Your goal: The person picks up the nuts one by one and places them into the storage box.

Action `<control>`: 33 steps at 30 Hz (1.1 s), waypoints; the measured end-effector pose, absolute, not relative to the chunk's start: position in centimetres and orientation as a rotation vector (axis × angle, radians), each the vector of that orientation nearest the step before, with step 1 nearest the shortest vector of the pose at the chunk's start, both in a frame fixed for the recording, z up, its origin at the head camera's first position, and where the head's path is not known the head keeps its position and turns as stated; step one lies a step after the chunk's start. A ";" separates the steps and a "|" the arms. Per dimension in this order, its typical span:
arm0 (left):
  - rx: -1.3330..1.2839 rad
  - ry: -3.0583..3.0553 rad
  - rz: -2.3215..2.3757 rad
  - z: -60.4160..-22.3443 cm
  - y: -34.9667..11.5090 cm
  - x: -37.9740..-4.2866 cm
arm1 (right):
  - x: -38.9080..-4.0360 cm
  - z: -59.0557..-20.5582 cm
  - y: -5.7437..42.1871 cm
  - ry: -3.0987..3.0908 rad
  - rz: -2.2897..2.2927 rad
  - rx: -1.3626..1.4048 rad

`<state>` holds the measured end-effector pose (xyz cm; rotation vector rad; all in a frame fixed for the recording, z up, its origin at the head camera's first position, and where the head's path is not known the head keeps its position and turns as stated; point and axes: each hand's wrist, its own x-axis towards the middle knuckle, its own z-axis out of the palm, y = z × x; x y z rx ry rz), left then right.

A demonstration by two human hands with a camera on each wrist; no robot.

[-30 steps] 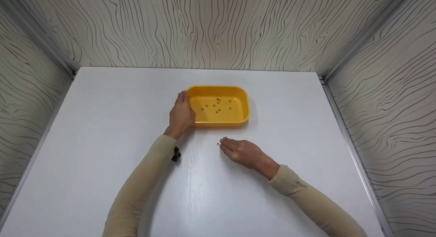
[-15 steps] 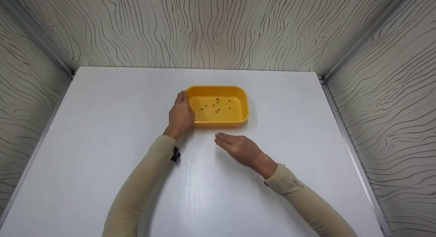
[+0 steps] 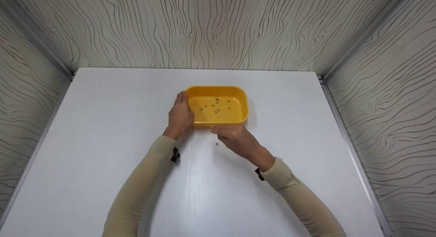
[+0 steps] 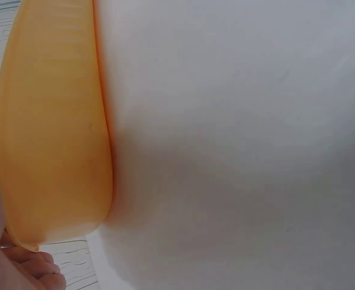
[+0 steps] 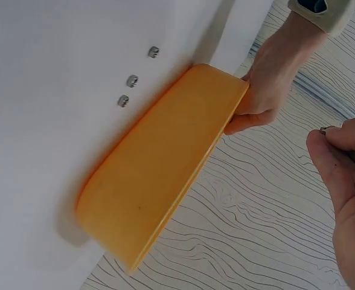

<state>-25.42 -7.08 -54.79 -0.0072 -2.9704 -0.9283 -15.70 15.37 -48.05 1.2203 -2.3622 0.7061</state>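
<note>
A yellow plastic tray [image 3: 218,122] sits on the white table, several small metal pieces [image 3: 218,110] scattered over its floor. My left hand [image 3: 180,116] holds the tray at its left end, the thumb side by the rim in the right wrist view. Just at the tray's near wall hovers my right hand [image 3: 240,141]. Its thumb and forefinger pinch a tiny metal piece [image 5: 323,130], mostly covered by the fingertips. Loose on the table in front of the tray lie three more silvery, nut-like pieces [image 5: 132,80]; the head view shows just one of them [image 3: 217,144].
White table [image 3: 112,128] runs out on both sides of the tray. Wood-patterned panels [image 3: 211,29] with grey metal corner posts [image 3: 361,36] close in the back and sides. A black wrist device [image 3: 175,155] shows under the left sleeve.
My right hand has lifted from the table and moved forward and slightly left to the tray's near wall. A loose metal piece shows again below it. The left hand stays at the tray.
</note>
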 end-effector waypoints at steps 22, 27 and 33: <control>0.029 -3.026 -0.908 -54.9 -7.1 -25.4 | -21.2 -46.0 14.4 -2.509 1.839 0.533; 0.038 -3.026 -0.924 -54.9 -7.0 -25.5 | -22.6 -46.6 14.3 -2.475 2.072 0.326; 0.068 -3.043 -0.968 -54.5 -7.0 -25.7 | -24.2 -47.5 13.9 -2.445 2.163 0.190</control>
